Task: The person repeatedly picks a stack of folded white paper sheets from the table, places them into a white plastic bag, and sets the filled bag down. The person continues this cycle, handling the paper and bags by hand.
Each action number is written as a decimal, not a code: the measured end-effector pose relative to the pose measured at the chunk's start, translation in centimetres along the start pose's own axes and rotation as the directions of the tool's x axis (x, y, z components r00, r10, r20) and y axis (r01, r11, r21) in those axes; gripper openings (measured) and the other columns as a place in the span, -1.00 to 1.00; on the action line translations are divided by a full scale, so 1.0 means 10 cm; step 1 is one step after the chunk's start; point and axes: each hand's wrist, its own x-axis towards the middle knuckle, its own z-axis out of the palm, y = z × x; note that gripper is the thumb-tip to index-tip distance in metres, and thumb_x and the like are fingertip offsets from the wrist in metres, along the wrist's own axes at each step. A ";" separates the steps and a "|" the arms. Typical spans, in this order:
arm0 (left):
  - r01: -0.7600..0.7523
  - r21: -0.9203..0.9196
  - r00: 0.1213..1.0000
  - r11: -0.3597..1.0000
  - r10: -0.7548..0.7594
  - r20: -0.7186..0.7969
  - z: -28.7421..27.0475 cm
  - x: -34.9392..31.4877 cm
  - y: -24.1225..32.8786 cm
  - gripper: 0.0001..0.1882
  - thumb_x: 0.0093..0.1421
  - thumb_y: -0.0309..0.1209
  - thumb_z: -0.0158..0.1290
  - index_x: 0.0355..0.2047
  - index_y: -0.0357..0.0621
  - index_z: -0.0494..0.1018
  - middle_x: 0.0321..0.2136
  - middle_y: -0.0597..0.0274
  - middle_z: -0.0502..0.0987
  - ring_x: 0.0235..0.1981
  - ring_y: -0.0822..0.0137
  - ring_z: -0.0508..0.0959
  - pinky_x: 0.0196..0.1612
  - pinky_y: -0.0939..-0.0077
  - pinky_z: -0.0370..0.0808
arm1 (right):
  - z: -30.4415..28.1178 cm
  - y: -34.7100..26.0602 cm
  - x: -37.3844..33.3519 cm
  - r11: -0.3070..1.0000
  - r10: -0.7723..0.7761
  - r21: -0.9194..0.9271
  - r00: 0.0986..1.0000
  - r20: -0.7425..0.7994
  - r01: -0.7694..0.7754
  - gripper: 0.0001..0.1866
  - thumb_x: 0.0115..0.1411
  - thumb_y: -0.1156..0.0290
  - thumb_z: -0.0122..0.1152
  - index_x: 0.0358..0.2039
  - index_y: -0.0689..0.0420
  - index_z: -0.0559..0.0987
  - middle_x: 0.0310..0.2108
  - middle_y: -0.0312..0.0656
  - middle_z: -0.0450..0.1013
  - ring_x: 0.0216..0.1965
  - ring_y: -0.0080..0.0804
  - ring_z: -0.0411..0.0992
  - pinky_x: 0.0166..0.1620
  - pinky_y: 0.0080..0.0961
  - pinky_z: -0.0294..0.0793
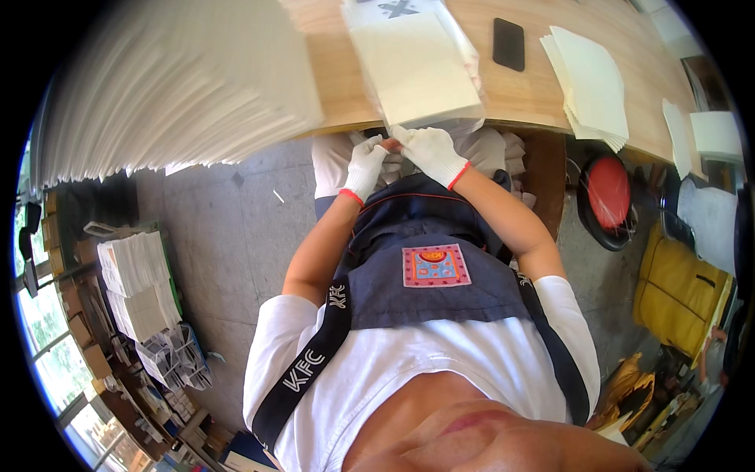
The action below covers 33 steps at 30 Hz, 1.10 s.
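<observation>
Your left hand [366,165] and right hand [429,153] meet, fingers curled; I can't tell their hold; tugging the clear bag [469,119] could skew the paper stack [423,71]

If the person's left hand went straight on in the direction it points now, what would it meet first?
The left hand would probably meet the gloved fingers of the right hand first; they touch or nearly touch, though depth is unclear here.

Daylight glares through the windows [53,318], the paper stack [181,79] blurs, and edges bend into blackness.
</observation>
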 end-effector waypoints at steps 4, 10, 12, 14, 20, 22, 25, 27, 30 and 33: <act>-0.010 -0.035 0.997 0.999 0.008 -0.070 -0.03 0.01 -0.02 -0.77 0.19 -0.35 -0.09 -0.34 -0.32 0.40 -0.47 0.16 0.51 -0.51 0.39 0.53 -0.44 0.61 0.49 | -0.07 0.19 -0.13 0.851 -0.086 0.519 0.996 -0.015 0.081 -0.87 0.02 0.36 0.06 -0.42 0.08 0.37 -0.55 -0.16 0.47 -0.56 -0.32 0.48 -0.56 -0.41 0.42; -0.072 0.197 0.997 0.978 0.073 0.002 -0.17 -0.14 0.06 -0.76 0.19 -0.33 -0.03 -0.37 -0.33 0.39 -0.45 0.15 0.50 -0.54 0.41 0.51 -0.47 0.62 0.48 | 0.28 2.25 -1.74 0.196 0.864 0.975 0.488 -0.123 -0.101 -0.86 0.07 0.44 -0.02 -0.40 0.25 0.38 -0.41 -0.06 0.43 -0.40 -0.28 0.45 -0.40 -0.41 0.43; -0.191 0.399 0.975 0.897 0.222 -0.031 -0.22 -0.15 0.06 -0.84 0.12 -0.40 0.02 -0.36 -0.25 0.41 -0.43 0.15 0.51 -0.46 0.27 0.52 -0.39 0.53 0.47 | 0.52 2.51 -2.35 0.526 0.814 0.279 0.570 0.110 -0.804 -0.76 0.06 0.35 0.01 -0.36 0.29 0.42 -0.34 0.04 0.44 -0.29 -0.15 0.45 -0.29 -0.31 0.43; -0.333 0.742 0.857 0.582 0.515 -0.021 -0.23 -0.19 0.08 -0.86 0.05 -0.46 0.06 -0.35 -0.18 0.42 -0.39 0.15 0.51 -0.36 0.17 0.51 -0.31 0.43 0.46 | 0.38 2.10 -2.59 0.786 0.577 -0.374 0.365 0.731 -0.492 -0.64 0.02 0.25 0.03 -0.30 0.30 0.48 -0.25 0.13 0.44 -0.18 -0.04 0.42 -0.15 -0.22 0.41; -0.643 0.711 0.317 -0.286 0.745 0.586 -0.13 -0.08 0.36 -0.68 -0.29 -0.52 0.14 -0.42 -0.07 0.40 -0.25 0.24 0.47 -0.19 0.13 0.44 -0.15 0.25 0.41 | -0.30 1.11 -1.27 0.881 0.469 0.158 0.866 -0.170 -0.446 -0.72 0.01 0.22 0.08 -0.29 0.07 0.42 -0.30 -0.11 0.46 -0.24 -0.15 0.42 -0.22 -0.28 0.38; -0.714 0.630 0.264 -0.306 0.716 0.647 -0.14 0.02 0.38 -0.71 -0.28 -0.51 0.15 -0.46 -0.07 0.38 -0.25 0.24 0.47 -0.21 0.12 0.45 -0.17 0.25 0.41 | -0.46 0.90 -0.84 0.998 0.012 -0.052 0.905 -0.425 -0.038 -0.65 -0.15 0.36 0.22 -0.27 0.02 0.45 -0.16 -0.27 0.40 -0.07 -0.28 0.32 -0.04 -0.33 0.27; -0.717 0.655 0.330 -0.239 0.711 0.621 -0.14 0.00 0.46 -0.76 -0.21 -0.51 0.17 -0.51 -0.10 0.33 -0.38 0.24 0.49 -0.30 0.14 0.48 -0.26 0.32 0.43 | -0.25 1.02 -0.56 0.995 -0.098 -0.061 0.878 -0.468 0.079 -0.75 -0.17 0.37 0.25 -0.40 0.05 0.48 -0.29 -0.29 0.42 -0.22 -0.29 0.38 -0.17 -0.35 0.34; -0.699 0.703 0.404 -0.135 0.737 0.543 -0.25 -0.02 0.36 -0.78 -0.13 -0.51 0.17 -0.51 -0.11 0.32 -0.47 0.25 0.47 -0.40 0.19 0.48 -0.34 0.39 0.42 | -0.19 0.99 -0.50 0.992 -0.078 0.047 0.861 -0.503 0.118 -0.83 -0.13 0.36 0.25 -0.51 0.10 0.48 -0.47 -0.24 0.42 -0.41 -0.25 0.39 -0.32 -0.41 0.36; -0.623 0.749 0.570 0.227 0.787 0.236 -0.34 -0.07 0.11 -0.81 -0.02 -0.48 0.15 -0.51 -0.12 0.31 -0.60 0.29 0.40 -0.56 0.35 0.43 -0.50 0.49 0.37 | -0.06 0.77 -0.54 0.826 0.437 0.536 0.799 -0.412 -0.176 -0.86 -0.07 0.39 0.23 -0.51 0.15 0.48 -0.56 -0.16 0.40 -0.50 -0.25 0.38 -0.38 -0.46 0.34; -0.422 0.436 0.791 0.795 0.558 -0.251 -0.15 -0.09 -0.08 -0.82 0.10 -0.42 0.09 -0.49 -0.14 0.29 -0.62 0.39 0.32 -0.56 0.56 0.34 -0.56 0.61 0.27 | 0.24 0.69 -0.45 0.555 0.707 0.798 0.639 -0.304 -0.235 -0.84 -0.01 0.38 0.22 -0.50 0.17 0.46 -0.65 -0.27 0.33 -0.56 -0.50 0.32 -0.43 -0.51 0.30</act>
